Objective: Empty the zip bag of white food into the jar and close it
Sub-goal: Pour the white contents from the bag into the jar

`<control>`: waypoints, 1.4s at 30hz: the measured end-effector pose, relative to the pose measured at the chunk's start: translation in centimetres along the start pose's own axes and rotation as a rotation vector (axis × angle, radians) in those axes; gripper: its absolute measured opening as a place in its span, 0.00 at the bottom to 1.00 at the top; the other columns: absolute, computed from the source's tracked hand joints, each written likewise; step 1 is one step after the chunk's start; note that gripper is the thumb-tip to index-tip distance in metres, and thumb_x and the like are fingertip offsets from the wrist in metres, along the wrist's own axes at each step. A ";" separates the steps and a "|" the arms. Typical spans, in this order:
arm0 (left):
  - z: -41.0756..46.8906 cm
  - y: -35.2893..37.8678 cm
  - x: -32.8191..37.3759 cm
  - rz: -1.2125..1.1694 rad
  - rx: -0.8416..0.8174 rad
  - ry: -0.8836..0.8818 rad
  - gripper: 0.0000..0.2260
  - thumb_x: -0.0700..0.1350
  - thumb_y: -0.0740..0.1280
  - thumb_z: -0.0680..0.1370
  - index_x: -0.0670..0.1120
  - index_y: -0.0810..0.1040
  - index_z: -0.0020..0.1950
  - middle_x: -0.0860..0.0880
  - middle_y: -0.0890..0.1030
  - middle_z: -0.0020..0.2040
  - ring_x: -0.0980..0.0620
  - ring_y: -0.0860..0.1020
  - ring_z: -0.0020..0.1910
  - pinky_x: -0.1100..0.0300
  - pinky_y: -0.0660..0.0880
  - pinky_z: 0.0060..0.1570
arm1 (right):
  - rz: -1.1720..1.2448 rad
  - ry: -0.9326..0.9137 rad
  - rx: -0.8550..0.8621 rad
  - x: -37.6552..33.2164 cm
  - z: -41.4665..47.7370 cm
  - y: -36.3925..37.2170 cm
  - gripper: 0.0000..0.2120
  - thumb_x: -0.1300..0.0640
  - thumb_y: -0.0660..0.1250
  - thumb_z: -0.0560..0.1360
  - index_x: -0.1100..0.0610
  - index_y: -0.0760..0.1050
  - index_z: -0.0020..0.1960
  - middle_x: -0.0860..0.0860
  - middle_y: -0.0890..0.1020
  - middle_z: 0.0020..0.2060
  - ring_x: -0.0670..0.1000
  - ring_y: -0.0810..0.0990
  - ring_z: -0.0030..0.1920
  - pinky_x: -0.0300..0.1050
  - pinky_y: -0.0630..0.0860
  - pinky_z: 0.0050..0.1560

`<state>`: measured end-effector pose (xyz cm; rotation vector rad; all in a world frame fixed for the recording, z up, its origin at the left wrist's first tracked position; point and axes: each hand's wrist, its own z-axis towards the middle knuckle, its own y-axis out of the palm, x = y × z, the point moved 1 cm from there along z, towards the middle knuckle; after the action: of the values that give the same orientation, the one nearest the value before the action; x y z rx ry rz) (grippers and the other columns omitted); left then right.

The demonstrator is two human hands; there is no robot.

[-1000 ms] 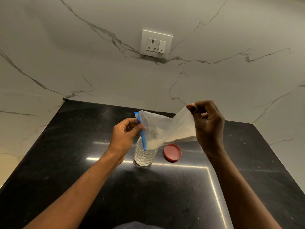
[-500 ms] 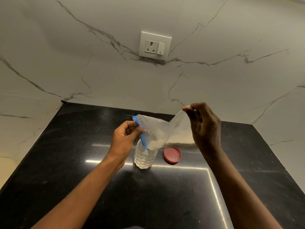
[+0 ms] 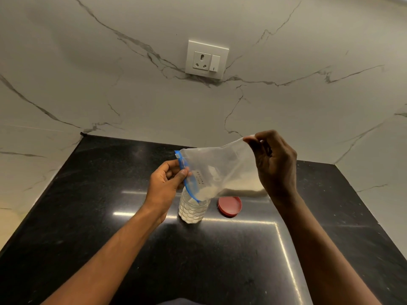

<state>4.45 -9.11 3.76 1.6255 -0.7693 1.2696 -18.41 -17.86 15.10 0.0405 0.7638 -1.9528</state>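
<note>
The bag (image 3: 220, 170) is a clear zip pouch with a blue seal strip along its mouth and a small white slider tab at the strip's upper end; faint dark lettering runs down the plastic just inside the strip, too small to read. It hangs tilted over the jar (image 3: 192, 209), mouth down and to the left, its lowest corner touching or dipping into the jar's open top. The left hand (image 3: 164, 187) is curled, thumb and fingers pinched on the blue strip near its middle. The right hand (image 3: 275, 167) is raised higher, fingertips closed on the bag's far bottom corner, pulling the plastic taut so the pouch slopes down toward the jar. White food (image 3: 209, 190) has slid to the low end near the mouth, a few pale clumps cling higher up the wall, and the lower right fold looks pale too, perhaps with more of it, though the plastic blurs that. The jar is clear, with a scaled pattern moulded in its wall, upright on the black counter (image 3: 88, 216) and filled white nearly to its shoulder. The red lid (image 3: 230, 206) lies flat on the counter just right of the jar, apart from it.
</note>
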 end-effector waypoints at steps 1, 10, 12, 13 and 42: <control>0.0 0.0 0.0 0.005 0.001 -0.002 0.11 0.39 0.71 0.81 0.52 0.81 0.60 0.51 0.88 0.55 0.50 0.87 0.57 0.52 0.84 0.55 | 0.006 0.004 0.000 -0.1 0.0 0.0 0.12 0.52 0.72 0.81 0.62 0.80 0.48 0.48 0.80 0.38 0.42 0.73 0.33 0.35 0.71 0.34; 0.0 0.1 -0.1 -0.006 0.019 -0.025 0.12 0.39 0.71 0.81 0.52 0.81 0.62 0.52 0.88 0.55 0.50 0.87 0.57 0.50 0.84 0.57 | 0.024 0.037 -0.001 -0.2 -0.1 -0.1 0.12 0.51 0.72 0.81 0.60 0.79 0.48 0.49 0.80 0.36 0.47 0.74 0.31 0.44 0.73 0.31; 0.0 0.1 -0.1 -0.007 0.020 -0.020 0.12 0.40 0.71 0.81 0.51 0.81 0.63 0.51 0.89 0.55 0.51 0.87 0.56 0.52 0.84 0.55 | 0.035 0.057 0.009 -0.1 0.0 -0.2 0.11 0.52 0.73 0.81 0.60 0.79 0.48 0.50 0.80 0.35 0.47 0.74 0.31 0.45 0.72 0.31; 0.0 0.1 -0.1 -0.015 0.021 -0.020 0.12 0.39 0.71 0.81 0.51 0.81 0.63 0.51 0.88 0.55 0.51 0.87 0.56 0.54 0.85 0.54 | 0.037 0.049 -0.005 -0.2 0.0 -0.2 0.11 0.52 0.73 0.80 0.61 0.79 0.48 0.49 0.80 0.35 0.47 0.73 0.31 0.44 0.72 0.31; 0.2 -0.3 -0.6 -0.017 0.084 -0.001 0.08 0.40 0.72 0.81 0.52 0.83 0.57 0.52 0.89 0.52 0.53 0.87 0.54 0.62 0.84 0.47 | 0.031 -0.011 -0.050 -0.5 0.1 0.2 0.10 0.53 0.74 0.80 0.60 0.80 0.48 0.44 0.79 0.39 0.36 0.73 0.34 0.31 0.69 0.35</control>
<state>4.58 -9.23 3.06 1.6964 -0.7091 1.3046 -17.94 -17.56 15.28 0.0112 0.8005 -1.9027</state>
